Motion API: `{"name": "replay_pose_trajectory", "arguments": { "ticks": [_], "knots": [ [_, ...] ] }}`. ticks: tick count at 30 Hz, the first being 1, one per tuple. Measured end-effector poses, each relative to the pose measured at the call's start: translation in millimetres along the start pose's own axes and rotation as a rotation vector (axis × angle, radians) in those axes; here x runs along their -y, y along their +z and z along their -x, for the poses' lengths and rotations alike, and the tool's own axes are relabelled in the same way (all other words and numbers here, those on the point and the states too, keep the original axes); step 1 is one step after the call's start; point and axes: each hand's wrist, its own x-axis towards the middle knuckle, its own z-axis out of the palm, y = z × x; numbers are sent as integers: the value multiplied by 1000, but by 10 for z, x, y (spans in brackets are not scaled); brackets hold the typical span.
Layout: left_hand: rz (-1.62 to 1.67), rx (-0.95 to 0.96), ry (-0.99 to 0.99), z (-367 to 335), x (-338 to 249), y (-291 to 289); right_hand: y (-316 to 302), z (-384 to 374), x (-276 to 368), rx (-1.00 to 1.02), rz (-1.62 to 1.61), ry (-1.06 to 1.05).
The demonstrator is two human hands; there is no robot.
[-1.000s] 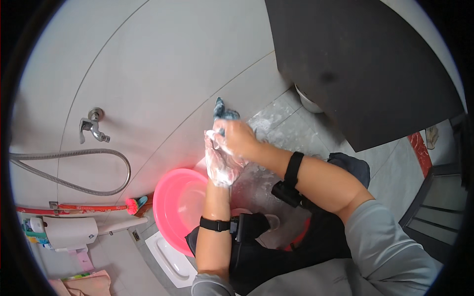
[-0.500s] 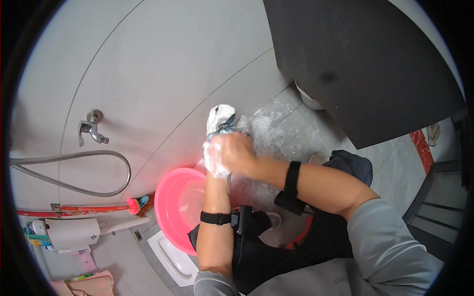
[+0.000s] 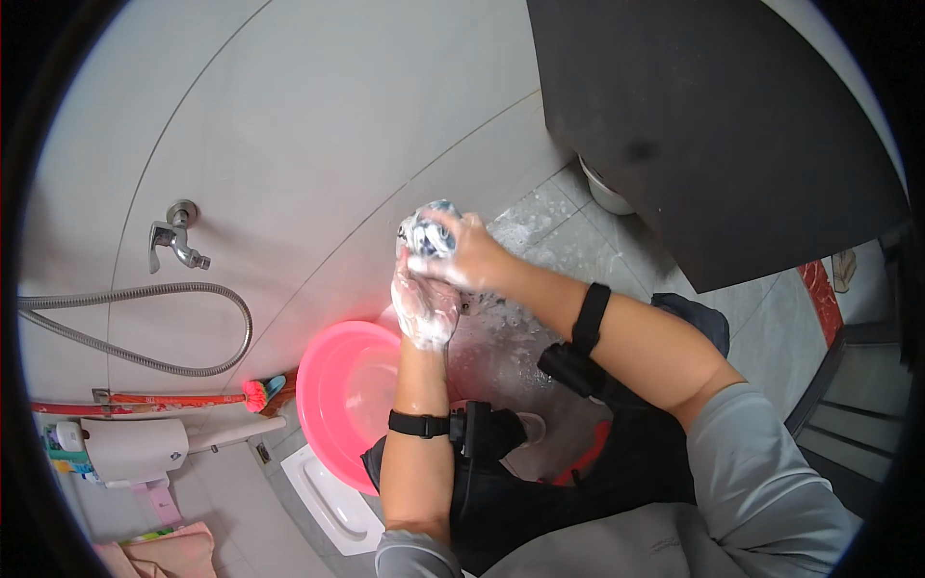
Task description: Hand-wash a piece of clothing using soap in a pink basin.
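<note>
Cloth, white & dark blue, soapy, is bunched btwn both hands abt mid-view; top end faces the wall, but I can't make out a long axis w/ it crumpled. L to R: I've got the tap & hose well apart from the hands, then the pink basin, partly hidden behind the L forearm. L hand, foamy, is at the cloth's near end; can't tell if it's gripping. R hand has its fingers curled over the cloth, gripping. Further R, sudsy floor leaves room up to the dark panel's edge.
</note>
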Motion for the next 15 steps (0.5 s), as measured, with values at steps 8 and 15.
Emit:
{"name": "replay_pose_trajectory", "arguments": {
  "ticks": [8,15],
  "knots": [
    [50,178,-259,-110,11,-312,-7,374,164,68,-10,-164],
    [-999,176,312,-19,151,-402,-131,235,185,172,195,-152]
  ]
}}
